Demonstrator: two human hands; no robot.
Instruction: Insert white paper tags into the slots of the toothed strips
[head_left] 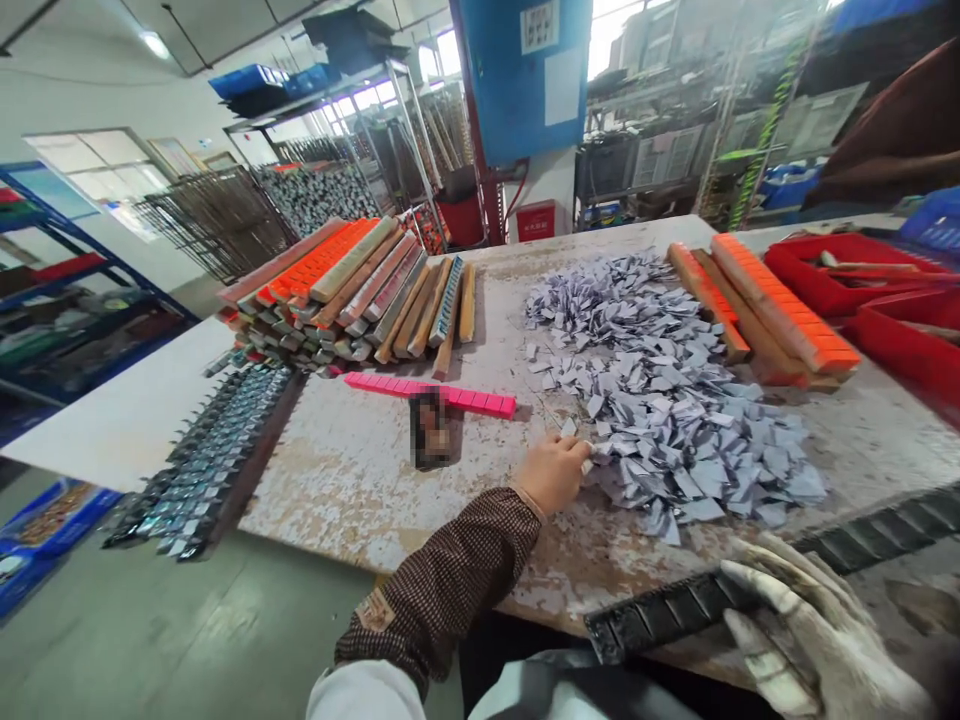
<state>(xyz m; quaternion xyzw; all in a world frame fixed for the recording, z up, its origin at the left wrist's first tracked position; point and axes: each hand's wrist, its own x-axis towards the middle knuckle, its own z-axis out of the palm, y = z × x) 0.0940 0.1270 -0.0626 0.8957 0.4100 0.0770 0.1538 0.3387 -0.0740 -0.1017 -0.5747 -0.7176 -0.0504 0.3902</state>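
My left hand (pixel 555 472), bare below a brown checked sleeve, reaches to the near left edge of a heap of small pale grey-white flat pieces (pixel 675 400). Its fingers are drawn together at the heap; a white bit shows at the fingertips, but what they hold is not clear. At the lower right my right hand (pixel 810 630), in a stained whitish glove, is wrapped round a long black strip (pixel 667 615) marked off into segments. This strip slants across the near table edge, and the glove covers part of its middle.
A pink segmented bar (pixel 431 392) and a dark blurred-out object (pixel 430 428) lie left of the heap. Stacked wooden bars (pixel 360 290) stand behind. Black shiny strips (pixel 202 450) lie at the left edge. Orange-topped bars (pixel 784 300) and red bins (pixel 825 270) are on the right.
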